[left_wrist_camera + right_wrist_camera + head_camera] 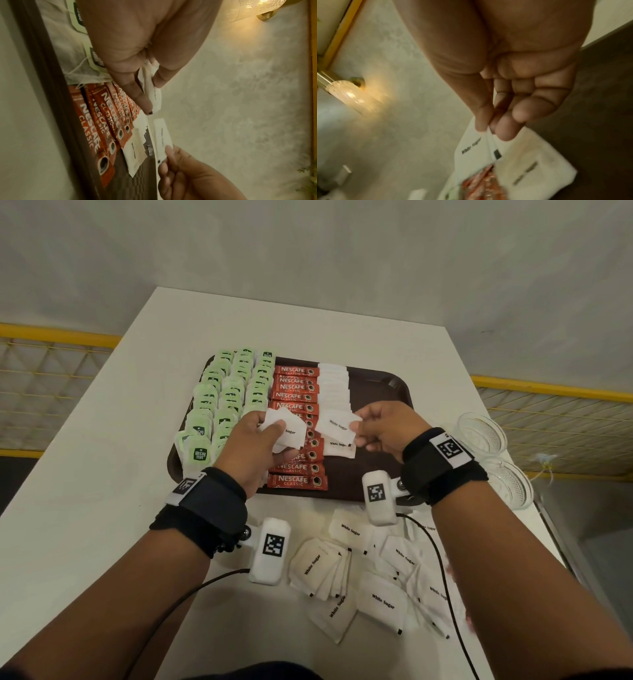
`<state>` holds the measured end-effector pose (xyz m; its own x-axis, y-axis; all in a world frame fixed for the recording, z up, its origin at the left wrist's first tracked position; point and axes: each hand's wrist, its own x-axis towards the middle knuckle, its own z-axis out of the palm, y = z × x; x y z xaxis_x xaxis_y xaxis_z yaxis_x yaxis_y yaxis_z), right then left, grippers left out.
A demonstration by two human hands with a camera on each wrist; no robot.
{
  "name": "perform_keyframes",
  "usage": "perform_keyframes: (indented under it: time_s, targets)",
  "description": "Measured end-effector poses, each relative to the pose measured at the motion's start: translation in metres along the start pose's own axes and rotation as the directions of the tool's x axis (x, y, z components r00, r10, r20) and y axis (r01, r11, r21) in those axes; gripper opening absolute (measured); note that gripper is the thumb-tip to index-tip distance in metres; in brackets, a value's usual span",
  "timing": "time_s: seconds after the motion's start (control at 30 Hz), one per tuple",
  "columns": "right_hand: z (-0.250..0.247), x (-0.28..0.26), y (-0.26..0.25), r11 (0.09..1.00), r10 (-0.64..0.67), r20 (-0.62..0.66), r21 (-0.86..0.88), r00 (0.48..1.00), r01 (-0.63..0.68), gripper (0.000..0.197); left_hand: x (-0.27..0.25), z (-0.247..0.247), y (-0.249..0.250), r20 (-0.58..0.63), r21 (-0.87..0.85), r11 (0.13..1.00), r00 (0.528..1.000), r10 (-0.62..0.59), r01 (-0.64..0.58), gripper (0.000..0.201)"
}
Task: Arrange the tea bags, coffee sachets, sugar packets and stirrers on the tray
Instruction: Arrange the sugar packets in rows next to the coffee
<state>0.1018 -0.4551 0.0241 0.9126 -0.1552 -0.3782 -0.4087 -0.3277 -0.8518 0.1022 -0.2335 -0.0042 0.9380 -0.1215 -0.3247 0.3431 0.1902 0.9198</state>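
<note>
A dark brown tray (394,386) holds green tea bags (227,397) in rows at its left, a column of red coffee sachets (296,405) in the middle and a column of white sugar packets (334,386) to their right. My left hand (270,433) grips a small bunch of sugar packets (291,433) above the sachets. My right hand (359,428) pinches one sugar packet (337,422) by its edge, just above the near end of the sugar column. In the left wrist view the bunch of sugar packets (152,86) sits between thumb and fingers. No stirrers are visible.
Loose sugar packets (376,573) lie scattered on the white table (120,440) in front of the tray. Two clear plastic cups (483,436) lie on their sides at the table's right edge. Yellow mesh railings (555,412) run beyond both sides of the table.
</note>
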Motion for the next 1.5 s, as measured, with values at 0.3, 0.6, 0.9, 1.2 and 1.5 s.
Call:
perform_keyframes:
  time_s: [0.3, 0.6, 0.9, 1.2, 1.5]
  targets:
    - [-0.005, 0.015, 0.012, 0.917, 0.173, 0.020, -0.369, 0.985, -0.153, 0.012, 0.002, -0.001, 0.001, -0.022, 0.045, 0.999, 0.999, -0.027, 0.028, 0.028]
    - [0.007, 0.017, 0.002, 0.877, 0.191, -0.033, -0.443, 0.981, -0.186, 0.018, -0.006, 0.002, 0.003, 0.046, -0.042, 0.996, 0.996, -0.076, 0.078, 0.017]
    - [0.010, -0.001, -0.008, 0.939, 0.002, -0.014, -0.343, 1.000, -0.006, 0.033, -0.005, 0.007, -0.004, 0.074, 0.064, 0.997, 0.996, -0.043, 0.038, 0.024]
    - [0.016, -0.006, -0.011, 0.986, -0.070, 0.071, -0.144, 0.995, 0.080, 0.009, -0.008, 0.010, -0.004, 0.109, 0.024, 0.999, 0.993, -0.045, 0.042, 0.026]
    - [-0.003, 0.001, 0.010, 0.859, 0.093, 0.037, -0.509, 0.995, -0.061, 0.011, -0.011, -0.012, 0.002, 0.088, 0.236, 0.972, 0.996, -0.018, -0.003, 0.025]
